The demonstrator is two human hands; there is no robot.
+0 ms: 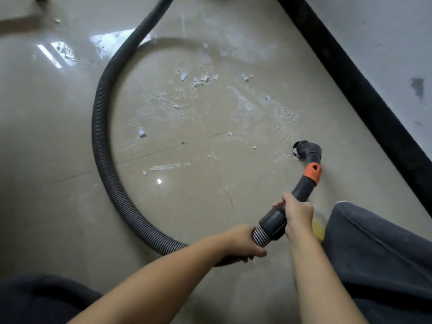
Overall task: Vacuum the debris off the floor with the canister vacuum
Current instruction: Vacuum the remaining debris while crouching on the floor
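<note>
A black ribbed vacuum hose [100, 127] curves in a wide loop across the glossy beige tile floor [58, 141] and runs off the top edge. My left hand [243, 242] grips the hose just behind its cuff. My right hand [297, 211] grips the dark curved handle tube, which has an orange collar [312, 173]. The black nozzle [304, 148] at its end is down at the floor, with a white chip at its mouth. White debris [198, 90], made of chips, flakes and dust, lies scattered inside the hose loop and left of the nozzle. The canister is out of view.
A black skirting board [355, 85] runs diagonally along the grey-white wall [385, 43] at the right. My knee in dark trousers [374, 249] is at the lower right, and dark cloth fills the lower left corner. Something yellow [318, 228] shows beside the knee.
</note>
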